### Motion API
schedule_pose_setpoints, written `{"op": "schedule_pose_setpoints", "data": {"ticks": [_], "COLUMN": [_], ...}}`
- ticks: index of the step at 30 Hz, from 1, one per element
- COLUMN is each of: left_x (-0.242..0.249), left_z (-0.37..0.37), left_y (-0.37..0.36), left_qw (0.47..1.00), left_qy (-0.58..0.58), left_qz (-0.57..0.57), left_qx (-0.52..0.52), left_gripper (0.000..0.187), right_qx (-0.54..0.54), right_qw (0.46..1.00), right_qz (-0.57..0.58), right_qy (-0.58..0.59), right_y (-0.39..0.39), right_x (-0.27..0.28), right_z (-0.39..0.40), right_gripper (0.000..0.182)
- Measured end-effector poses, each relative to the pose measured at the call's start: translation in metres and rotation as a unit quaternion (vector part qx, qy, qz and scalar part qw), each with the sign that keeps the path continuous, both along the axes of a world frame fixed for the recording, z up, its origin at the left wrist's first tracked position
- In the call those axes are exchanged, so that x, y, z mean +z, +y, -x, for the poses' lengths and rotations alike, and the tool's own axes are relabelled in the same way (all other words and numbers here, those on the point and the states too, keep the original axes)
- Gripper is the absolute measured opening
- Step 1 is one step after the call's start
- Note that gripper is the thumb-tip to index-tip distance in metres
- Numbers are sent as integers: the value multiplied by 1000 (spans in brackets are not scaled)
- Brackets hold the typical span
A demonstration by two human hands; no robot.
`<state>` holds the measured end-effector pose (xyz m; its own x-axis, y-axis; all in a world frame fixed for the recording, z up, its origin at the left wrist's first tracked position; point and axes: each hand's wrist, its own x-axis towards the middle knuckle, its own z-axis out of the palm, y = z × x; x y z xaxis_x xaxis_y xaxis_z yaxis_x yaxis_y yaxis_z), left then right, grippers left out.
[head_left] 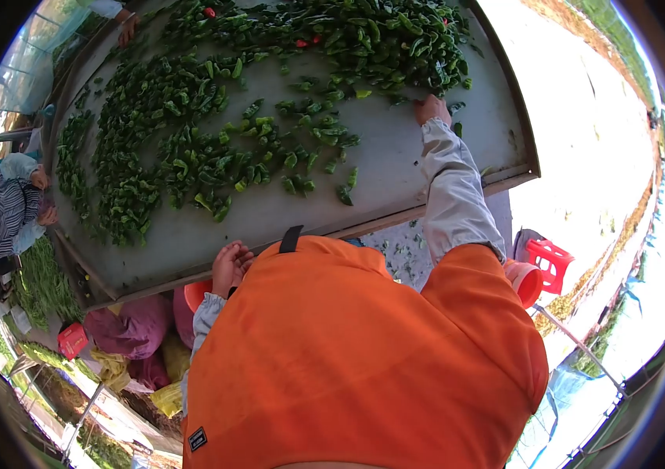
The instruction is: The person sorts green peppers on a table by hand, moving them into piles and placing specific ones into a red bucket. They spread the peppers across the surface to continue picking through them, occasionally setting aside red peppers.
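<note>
Green peppers (191,160) lie spread over a grey-topped table (395,156) with a raised rim, heaped most thickly at the far right. My right hand (431,109) reaches to the near edge of that heap, fingers closed and pointing down; what they grip, if anything, is hidden. Close to the table's near rim, my left hand (231,266) is held with loosely curled fingers, slightly apart, and nothing visible in them. A few red peppers (301,44) show among the green ones.
Another person's hand (127,27) is over the far left corner. At the left edge, a person in a striped garment (8,207) rests both hands by the rim. Purple sacks (133,324), a red bucket (524,281) and a red plastic basket (549,266) stand around the table.
</note>
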<state>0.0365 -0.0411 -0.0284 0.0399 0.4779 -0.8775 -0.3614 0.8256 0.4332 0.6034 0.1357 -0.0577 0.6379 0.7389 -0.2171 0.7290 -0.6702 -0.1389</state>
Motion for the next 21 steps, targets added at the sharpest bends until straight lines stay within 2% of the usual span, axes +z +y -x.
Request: {"op": "schedule_pose_setpoints", "data": {"ticks": [1, 4, 6, 8, 10, 11, 13, 17, 19, 21], "left_x": [1, 4, 11, 22, 30, 34, 43, 70, 89, 83], "left_z": [0, -5, -14, -28, -39, -44, -56, -72, -76, -67], "left_y": [2, 11, 21, 32, 42, 46, 54, 55, 57, 54], "left_qw": [1000, 999, 998, 994, 988, 984, 970, 954, 963, 955], "left_qy": [-9, -40, -68, -105, -152, -176, -238, -299, -268, -293], "left_qz": [1, -3, -14, -31, -35, -38, -41, -3, -13, -30], "left_qx": [2, 2, -1, -5, -17, -22, -23, 37, 39, 25], "left_gripper": [18, 17, 18, 20, 23, 25, 33, 48, 50, 49], "right_qx": [33, -58, -121, -65, 53, 186, 349, 501, 570, 542], "right_qw": [999, 962, 887, 811, 780, 807, 799, 728, 682, 669], "right_qz": [-27, -157, -152, -145, -75, -94, -141, -114, -123, -100], "right_qy": [30, 217, 419, 562, 619, 553, 469, 454, 441, 499], "right_y": [-6, -28, -43, -60, -78, -86, -98, -103, -106, -99], "right_x": [-7, -24, 24, 43, 72, 70, 74, 97, 101, 106], "right_z": [0, 42, 108, 174, 238, 264, 305, 346, 351, 346], "right_gripper": [37, 28, 28, 23, 21, 23, 26, 31, 36, 38]}}
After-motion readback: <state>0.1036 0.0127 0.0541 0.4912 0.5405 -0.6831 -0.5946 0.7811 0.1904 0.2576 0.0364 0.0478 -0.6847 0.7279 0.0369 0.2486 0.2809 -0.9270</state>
